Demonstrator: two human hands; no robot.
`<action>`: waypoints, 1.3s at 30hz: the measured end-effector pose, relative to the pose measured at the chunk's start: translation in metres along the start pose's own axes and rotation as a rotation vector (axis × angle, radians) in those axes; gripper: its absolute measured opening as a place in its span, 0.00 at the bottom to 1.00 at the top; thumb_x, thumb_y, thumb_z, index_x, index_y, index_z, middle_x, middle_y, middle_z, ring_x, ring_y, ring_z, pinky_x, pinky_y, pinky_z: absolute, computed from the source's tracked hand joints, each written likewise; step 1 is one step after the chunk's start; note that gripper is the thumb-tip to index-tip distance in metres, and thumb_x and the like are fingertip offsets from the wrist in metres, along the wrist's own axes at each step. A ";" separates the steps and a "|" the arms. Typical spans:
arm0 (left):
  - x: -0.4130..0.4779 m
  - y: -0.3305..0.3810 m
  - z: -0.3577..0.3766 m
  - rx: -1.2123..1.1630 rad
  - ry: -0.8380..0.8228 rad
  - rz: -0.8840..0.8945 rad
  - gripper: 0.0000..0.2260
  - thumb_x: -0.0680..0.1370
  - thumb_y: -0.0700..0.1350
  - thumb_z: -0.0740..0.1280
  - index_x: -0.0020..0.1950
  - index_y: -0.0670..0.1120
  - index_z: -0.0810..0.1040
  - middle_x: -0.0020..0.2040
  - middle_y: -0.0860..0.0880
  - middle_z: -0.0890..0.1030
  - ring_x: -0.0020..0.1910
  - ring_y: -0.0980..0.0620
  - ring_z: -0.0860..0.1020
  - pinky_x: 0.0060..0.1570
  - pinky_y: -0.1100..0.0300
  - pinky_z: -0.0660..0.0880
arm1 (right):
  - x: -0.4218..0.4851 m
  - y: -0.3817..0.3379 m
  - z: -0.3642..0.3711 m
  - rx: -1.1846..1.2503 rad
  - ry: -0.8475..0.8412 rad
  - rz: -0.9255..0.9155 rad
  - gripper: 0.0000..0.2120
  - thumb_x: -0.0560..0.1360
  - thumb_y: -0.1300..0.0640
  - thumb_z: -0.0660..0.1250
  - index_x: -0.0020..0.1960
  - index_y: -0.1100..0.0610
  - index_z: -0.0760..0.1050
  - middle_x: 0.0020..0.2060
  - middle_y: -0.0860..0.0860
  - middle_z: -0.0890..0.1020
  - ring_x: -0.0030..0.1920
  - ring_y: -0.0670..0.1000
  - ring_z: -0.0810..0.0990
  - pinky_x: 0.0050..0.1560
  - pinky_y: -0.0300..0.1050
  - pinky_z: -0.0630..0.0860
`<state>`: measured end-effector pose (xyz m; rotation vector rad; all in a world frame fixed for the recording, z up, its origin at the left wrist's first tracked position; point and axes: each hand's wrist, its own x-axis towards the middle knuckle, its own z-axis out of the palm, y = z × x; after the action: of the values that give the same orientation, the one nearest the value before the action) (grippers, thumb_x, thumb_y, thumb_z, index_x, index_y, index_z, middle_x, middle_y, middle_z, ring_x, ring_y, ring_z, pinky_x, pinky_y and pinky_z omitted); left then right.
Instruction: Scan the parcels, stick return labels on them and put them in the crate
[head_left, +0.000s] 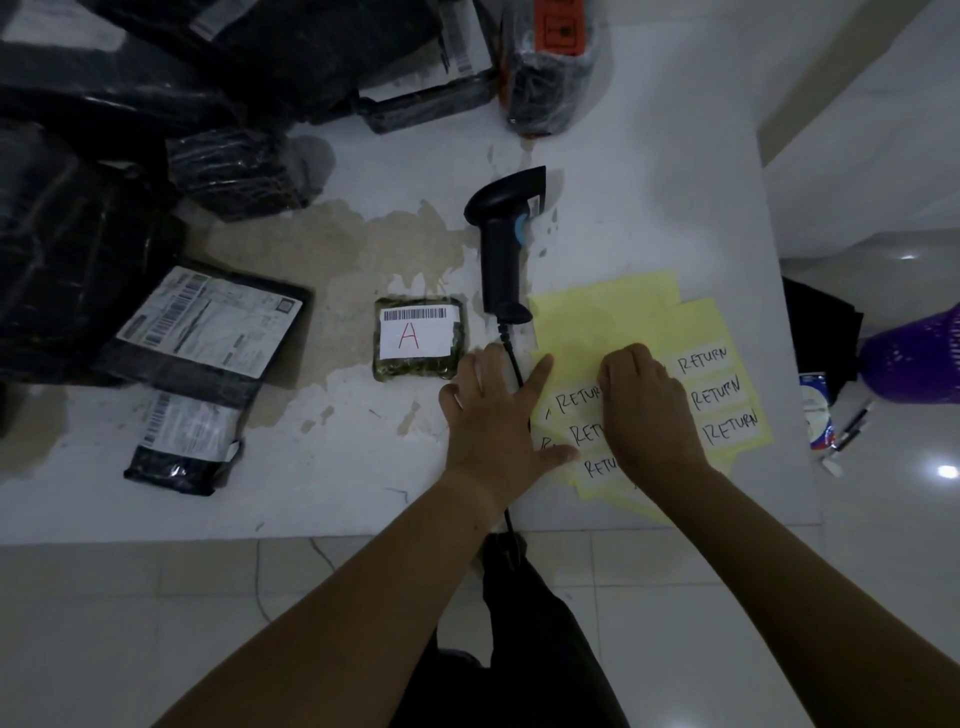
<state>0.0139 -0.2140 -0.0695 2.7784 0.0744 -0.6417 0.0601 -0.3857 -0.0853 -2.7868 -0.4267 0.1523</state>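
Note:
A small dark parcel (418, 338) with a white barcode label marked "A" lies mid-table. Right of it a black barcode scanner (503, 244) lies on the table, its cable running under my left hand. Yellow sheets (613, 317) carry several white "RETURN" labels (719, 392). My left hand (496, 415) lies flat with spread fingers on the sheets' left edge. My right hand (647, 410) has its fingers curled down onto a label in the sheet's middle; what the fingertips hold is hidden.
Black-wrapped parcels (208, 332) with shipping labels pile up at the left and back of the white table (322, 499). A parcel with an orange sticker (556, 62) stands at the back. A purple basket (919, 358) sits on the floor at right, beyond the table's edge.

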 end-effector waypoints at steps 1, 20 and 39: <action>0.000 0.000 0.000 0.002 0.003 0.002 0.47 0.70 0.75 0.65 0.81 0.63 0.45 0.80 0.42 0.42 0.75 0.40 0.37 0.73 0.39 0.47 | -0.002 -0.001 -0.003 0.048 -0.010 -0.020 0.05 0.83 0.62 0.55 0.48 0.56 0.66 0.44 0.50 0.68 0.38 0.52 0.67 0.38 0.50 0.67; -0.033 -0.058 -0.017 -0.440 0.352 0.245 0.26 0.80 0.62 0.65 0.72 0.49 0.71 0.75 0.50 0.68 0.74 0.52 0.67 0.70 0.58 0.61 | -0.001 -0.061 -0.037 0.948 0.083 0.418 0.07 0.85 0.55 0.53 0.52 0.55 0.67 0.47 0.46 0.77 0.49 0.49 0.81 0.51 0.55 0.81; 0.015 -0.148 -0.072 -0.807 0.309 -0.105 0.03 0.80 0.44 0.71 0.51 0.49 0.78 0.42 0.58 0.79 0.41 0.65 0.78 0.38 0.75 0.73 | 0.058 -0.166 0.019 0.617 0.047 0.272 0.07 0.76 0.58 0.71 0.48 0.52 0.73 0.37 0.43 0.78 0.38 0.43 0.78 0.38 0.36 0.75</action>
<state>0.0407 -0.0520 -0.0538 2.0618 0.4395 -0.1327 0.0667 -0.2120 -0.0522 -2.2163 0.0225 0.2337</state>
